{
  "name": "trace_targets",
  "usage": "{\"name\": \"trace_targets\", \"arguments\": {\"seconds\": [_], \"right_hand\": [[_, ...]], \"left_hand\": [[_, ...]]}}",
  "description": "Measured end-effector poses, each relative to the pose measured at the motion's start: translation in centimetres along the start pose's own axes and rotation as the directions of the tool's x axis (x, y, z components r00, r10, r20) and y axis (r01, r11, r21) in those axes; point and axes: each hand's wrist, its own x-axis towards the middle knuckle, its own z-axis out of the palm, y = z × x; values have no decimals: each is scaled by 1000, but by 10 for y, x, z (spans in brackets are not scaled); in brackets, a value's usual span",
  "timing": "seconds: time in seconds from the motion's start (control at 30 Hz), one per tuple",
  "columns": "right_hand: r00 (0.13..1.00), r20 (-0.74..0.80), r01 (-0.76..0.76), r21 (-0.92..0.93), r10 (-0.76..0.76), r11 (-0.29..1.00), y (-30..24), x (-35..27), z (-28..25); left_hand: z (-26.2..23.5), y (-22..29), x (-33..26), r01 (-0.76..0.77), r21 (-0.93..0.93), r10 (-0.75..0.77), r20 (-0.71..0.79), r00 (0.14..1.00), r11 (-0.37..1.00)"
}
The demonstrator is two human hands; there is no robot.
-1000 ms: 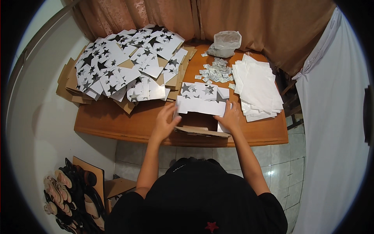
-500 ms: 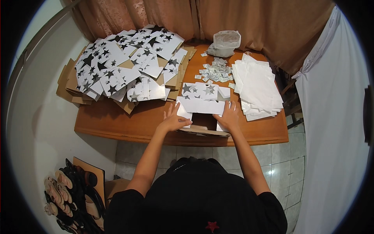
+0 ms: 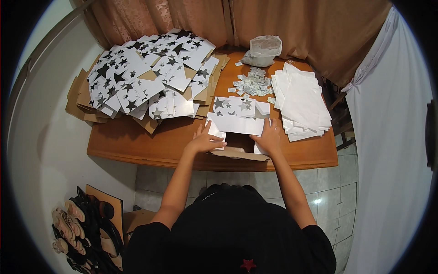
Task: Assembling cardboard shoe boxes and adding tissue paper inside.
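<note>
Left hand (image 3: 204, 142): fingers spread flat, palm down, pressing the left side of a half-folded box (image 3: 238, 137). Not curled around anything. Right hand (image 3: 268, 138): fingers likewise splayed, laid on the box's right side, thumb toward the open middle.

Box: white outside with black and grey stars, brown cardboard inside, cavity open between the two hands. Sits at the near edge of the wooden table (image 3: 137, 141), its brown flap reaching that edge.

Just beyond the box: one flat star-printed sheet (image 3: 235, 106). Left of the box, well apart: large heap of flat star-printed blanks (image 3: 150, 77). Right of the box, near: stack of plain white sheets (image 3: 301, 100). Beyond the box: scatter of small packets (image 3: 252, 83), then a clear plastic bag (image 3: 263, 49) against the curtain.
</note>
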Motion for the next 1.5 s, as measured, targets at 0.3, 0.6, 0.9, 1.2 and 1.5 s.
{"name": "trace_targets", "arguments": {"seconds": [0.3, 0.6, 0.9, 1.2, 1.5], "right_hand": [[999, 23, -38, 539, 31, 841, 47, 24, 14], [997, 62, 22, 313, -43, 950, 37, 1, 5], [999, -8, -40, 187, 43, 982, -2, -10, -9], [996, -87, -18, 63, 24, 998, 10, -13, 3], [972, -68, -191, 333, 225, 924, 4, -8, -13]], "left_hand": [[11, -13, -13, -307, -313, 251, -209, 945, 899], [43, 25, 31, 6, -390, -234, -541, 808, 921], [45, 48, 29, 313, -188, -364, -538, 760, 931], [33, 36, 14, 156, -329, -325, -558, 764, 931], [39, -13, -12, 48, -849, -267, -112, 957, 527]]}}
